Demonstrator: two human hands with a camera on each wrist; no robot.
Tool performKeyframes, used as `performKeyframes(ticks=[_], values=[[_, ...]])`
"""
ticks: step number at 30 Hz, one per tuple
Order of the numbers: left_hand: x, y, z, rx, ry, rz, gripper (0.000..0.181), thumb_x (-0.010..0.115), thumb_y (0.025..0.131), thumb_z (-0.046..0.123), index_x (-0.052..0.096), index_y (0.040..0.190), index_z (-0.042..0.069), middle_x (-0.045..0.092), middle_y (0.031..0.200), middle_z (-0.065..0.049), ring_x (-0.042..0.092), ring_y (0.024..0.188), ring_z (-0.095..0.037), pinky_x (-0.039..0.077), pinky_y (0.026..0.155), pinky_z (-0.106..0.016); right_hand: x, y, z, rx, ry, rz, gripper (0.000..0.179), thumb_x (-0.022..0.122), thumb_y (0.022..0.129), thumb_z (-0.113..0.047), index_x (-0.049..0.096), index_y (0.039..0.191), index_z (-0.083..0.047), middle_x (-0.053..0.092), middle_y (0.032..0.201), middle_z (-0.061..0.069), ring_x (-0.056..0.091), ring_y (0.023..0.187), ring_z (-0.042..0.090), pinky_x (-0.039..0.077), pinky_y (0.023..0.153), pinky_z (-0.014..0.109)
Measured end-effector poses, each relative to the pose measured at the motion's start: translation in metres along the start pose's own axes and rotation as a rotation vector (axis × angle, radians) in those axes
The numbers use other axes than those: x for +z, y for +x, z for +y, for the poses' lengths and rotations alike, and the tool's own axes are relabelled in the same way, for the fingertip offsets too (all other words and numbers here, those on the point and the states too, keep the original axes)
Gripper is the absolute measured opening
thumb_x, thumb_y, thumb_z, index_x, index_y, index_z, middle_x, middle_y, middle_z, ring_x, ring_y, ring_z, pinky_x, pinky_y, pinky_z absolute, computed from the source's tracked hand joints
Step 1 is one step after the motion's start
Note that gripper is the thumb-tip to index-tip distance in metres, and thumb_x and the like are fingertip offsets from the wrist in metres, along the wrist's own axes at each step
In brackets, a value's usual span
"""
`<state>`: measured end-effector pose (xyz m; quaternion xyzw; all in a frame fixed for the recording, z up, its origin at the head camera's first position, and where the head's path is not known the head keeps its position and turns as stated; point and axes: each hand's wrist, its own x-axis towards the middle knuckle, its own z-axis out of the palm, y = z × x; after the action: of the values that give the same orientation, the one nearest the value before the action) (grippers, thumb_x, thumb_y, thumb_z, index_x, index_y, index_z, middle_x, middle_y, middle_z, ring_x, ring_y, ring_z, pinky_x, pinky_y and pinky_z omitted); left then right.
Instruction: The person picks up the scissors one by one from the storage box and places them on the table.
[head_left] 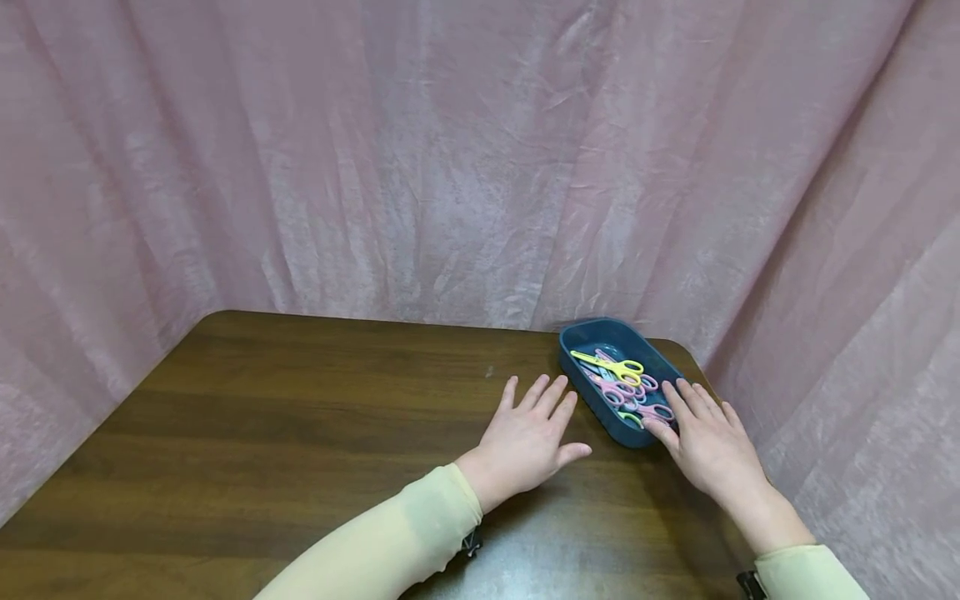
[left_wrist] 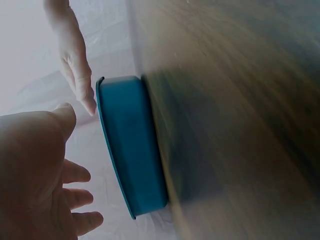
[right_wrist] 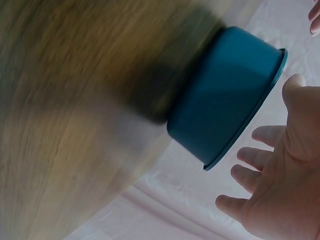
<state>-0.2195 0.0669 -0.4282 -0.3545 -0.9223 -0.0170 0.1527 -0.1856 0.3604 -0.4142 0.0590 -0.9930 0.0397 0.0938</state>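
Observation:
A dark teal plastic tray (head_left: 576, 333) stands at the table's far right corner. Inside it lie several scissors: yellow scissors (head_left: 611, 365) on top, pink scissors (head_left: 611, 389) beneath, and a green handle near the front end. My left hand (head_left: 525, 437) hovers left of the tray with its fingers spread, holding nothing. Over the tray's right front side is my right hand (head_left: 712, 446), fingers spread and nothing gripped. In the right wrist view, a gap separates that hand from the tray's wall (right_wrist: 225, 90). The left wrist view shows the tray's side (left_wrist: 130, 145) apart from my left fingers.
The brown wooden table (head_left: 300, 433) stretches left of the tray. Pink curtains (head_left: 450, 167) hang behind the table and along its right side, close to the tray's corner.

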Motion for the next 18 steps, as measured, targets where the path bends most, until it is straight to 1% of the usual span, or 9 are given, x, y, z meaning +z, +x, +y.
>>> performKeyframes(ticks=[4, 9, 13, 18], values=[[0.000, 0.005, 0.007, 0.020, 0.003, 0.002, 0.079, 0.042, 0.110, 0.073, 0.052, 0.166, 0.018, 0.043, 0.174, -0.007, 0.042, 0.159, -0.030, 0.034, 0.125, -0.065, -0.001, 0.002, 0.007, 0.026, 0.021, -0.012, 0.082, 0.055, 0.113, -0.056, 0.041, 0.166, 0.005, 0.037, 0.167, 0.037, 0.031, 0.157, 0.057, 0.021, 0.121, 0.079], [0.003, 0.011, 0.017, 0.038, 0.011, 0.018, 0.078, 0.042, 0.110, 0.074, 0.054, 0.164, 0.019, 0.046, 0.172, -0.005, 0.045, 0.158, -0.028, 0.037, 0.123, -0.064, -0.001, 0.003, 0.017, 0.039, 0.036, -0.012, 0.081, 0.056, 0.114, -0.053, 0.042, 0.163, 0.008, 0.037, 0.165, 0.040, 0.032, 0.155, 0.058, 0.023, 0.119, 0.081], [0.004, 0.014, 0.025, 0.047, 0.001, -0.001, 0.078, 0.041, 0.110, 0.073, 0.054, 0.165, 0.019, 0.046, 0.172, -0.004, 0.045, 0.158, -0.027, 0.038, 0.123, -0.063, -0.001, 0.002, 0.025, 0.057, 0.048, -0.034, 0.081, 0.054, 0.115, -0.053, 0.041, 0.163, 0.010, 0.036, 0.164, 0.041, 0.034, 0.153, 0.059, 0.024, 0.118, 0.082], [0.006, 0.016, 0.031, 0.051, 0.004, 0.000, 0.076, 0.041, 0.110, 0.073, 0.055, 0.164, 0.020, 0.046, 0.172, -0.002, 0.046, 0.157, -0.026, 0.039, 0.123, -0.061, 0.000, 0.003, 0.032, 0.061, 0.059, -0.058, 0.082, 0.053, 0.115, -0.054, 0.040, 0.163, 0.011, 0.037, 0.165, 0.041, 0.035, 0.152, 0.060, 0.025, 0.118, 0.081]])
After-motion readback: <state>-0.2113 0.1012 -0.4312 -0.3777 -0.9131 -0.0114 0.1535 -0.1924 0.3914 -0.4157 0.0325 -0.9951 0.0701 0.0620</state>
